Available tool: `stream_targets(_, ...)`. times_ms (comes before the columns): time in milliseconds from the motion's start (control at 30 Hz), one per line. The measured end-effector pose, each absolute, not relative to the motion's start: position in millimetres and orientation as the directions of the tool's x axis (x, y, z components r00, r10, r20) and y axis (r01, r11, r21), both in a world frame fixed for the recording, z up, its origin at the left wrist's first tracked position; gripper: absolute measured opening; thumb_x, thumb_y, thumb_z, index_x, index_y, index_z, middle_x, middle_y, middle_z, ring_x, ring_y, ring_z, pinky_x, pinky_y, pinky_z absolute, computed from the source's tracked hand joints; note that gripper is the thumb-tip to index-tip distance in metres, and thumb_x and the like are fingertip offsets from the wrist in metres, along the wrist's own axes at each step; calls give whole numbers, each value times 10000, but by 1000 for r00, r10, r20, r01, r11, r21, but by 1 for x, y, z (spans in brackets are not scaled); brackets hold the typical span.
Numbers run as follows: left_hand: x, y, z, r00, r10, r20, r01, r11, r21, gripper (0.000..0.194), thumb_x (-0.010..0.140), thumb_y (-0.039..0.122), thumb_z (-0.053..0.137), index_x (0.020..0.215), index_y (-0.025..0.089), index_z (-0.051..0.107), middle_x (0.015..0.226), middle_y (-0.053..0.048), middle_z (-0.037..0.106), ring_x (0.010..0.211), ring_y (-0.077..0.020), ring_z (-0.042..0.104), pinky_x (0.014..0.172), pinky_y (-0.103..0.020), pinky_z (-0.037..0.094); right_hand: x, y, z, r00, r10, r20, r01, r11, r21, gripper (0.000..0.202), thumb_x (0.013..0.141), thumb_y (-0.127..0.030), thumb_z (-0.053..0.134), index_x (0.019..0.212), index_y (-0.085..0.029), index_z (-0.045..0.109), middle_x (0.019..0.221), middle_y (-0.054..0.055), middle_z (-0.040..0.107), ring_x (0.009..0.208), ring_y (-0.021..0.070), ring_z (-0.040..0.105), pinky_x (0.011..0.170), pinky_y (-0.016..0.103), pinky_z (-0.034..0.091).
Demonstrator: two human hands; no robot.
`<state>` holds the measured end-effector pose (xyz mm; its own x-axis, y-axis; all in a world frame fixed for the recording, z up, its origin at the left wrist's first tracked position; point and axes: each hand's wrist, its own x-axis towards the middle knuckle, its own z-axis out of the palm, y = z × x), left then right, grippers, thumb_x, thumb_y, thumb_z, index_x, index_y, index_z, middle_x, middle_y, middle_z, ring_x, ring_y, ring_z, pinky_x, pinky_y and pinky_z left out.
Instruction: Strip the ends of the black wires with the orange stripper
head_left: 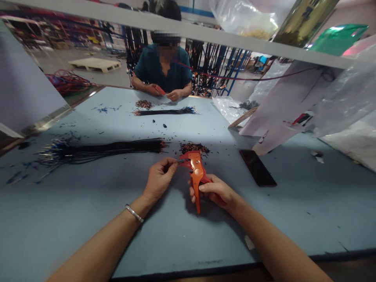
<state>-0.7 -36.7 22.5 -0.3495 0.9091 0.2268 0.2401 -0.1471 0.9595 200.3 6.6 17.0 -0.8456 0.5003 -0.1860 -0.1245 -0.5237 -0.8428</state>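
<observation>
My right hand (pixel 214 190) is wrapped round the handles of an orange and red wire stripper (pixel 197 172), its jaws turned to the left. Close by the jaws, my left hand (pixel 160 176) pinches a thin dark wire (pixel 182 160), whose tip lies in the mouth of the tool. How far the wire reaches inside cannot be made out. Just beyond the stripper lies a heap of short black and copper-coloured scraps (pixel 194 147). Left of it stretches a bundle of black wires (pixel 117 150) with blue and white ends at its far left.
Across the table (pixel 147 243) a person (pixel 163 70) holds a red tool, near a second wire bundle (pixel 166 111) and scrap heap (pixel 143 103). A black phone (pixel 257 167) lies to the right. A shelf edge (pixel 205 35) crosses overhead; plastic bags (pixel 346 94) hang at right.
</observation>
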Motion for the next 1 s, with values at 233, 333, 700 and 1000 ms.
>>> stream_targets(233, -1, -37, 23, -336, 911, 239, 259, -154, 954, 190, 772, 348, 614, 751, 165, 656, 682, -5, 647, 650, -137, 554, 625, -233, 450, 200, 5, 20, -831, 515, -210, -99, -508, -856, 308, 725, -298, 735, 947, -113, 628, 773, 53, 690, 653, 172, 682, 629, 295, 538)
stream_targets(333, -3, -37, 23, -330, 912, 242, 271, -155, 950, 203, 768, 358, 611, 748, 161, 656, 673, -6, 640, 640, -136, 547, 610, -234, 437, 198, 3, 21, -805, 541, -241, -77, -499, -863, 303, 715, -309, 743, 919, -111, 637, 745, 41, 678, 610, 153, 662, 595, 273, 530)
stream_targets(700, -6, -37, 23, -328, 913, 244, 256, -163, 953, 194, 769, 360, 625, 756, 168, 651, 686, -1, 639, 659, -139, 555, 627, -232, 444, 192, 0, 19, -772, 601, -204, -114, -447, -887, 290, 699, -342, 770, 811, -128, 609, 626, 3, 627, 498, 121, 590, 498, 243, 490)
stream_targets(1000, -5, -36, 21, -342, 913, 224, 190, -166, 968, 184, 765, 348, 646, 742, 166, 660, 680, 3, 622, 657, -130, 535, 621, -227, 430, 191, -3, 19, -765, 620, -175, -116, -399, -909, 322, 714, -396, 764, 772, -143, 573, 588, -14, 589, 478, 110, 555, 476, 233, 462)
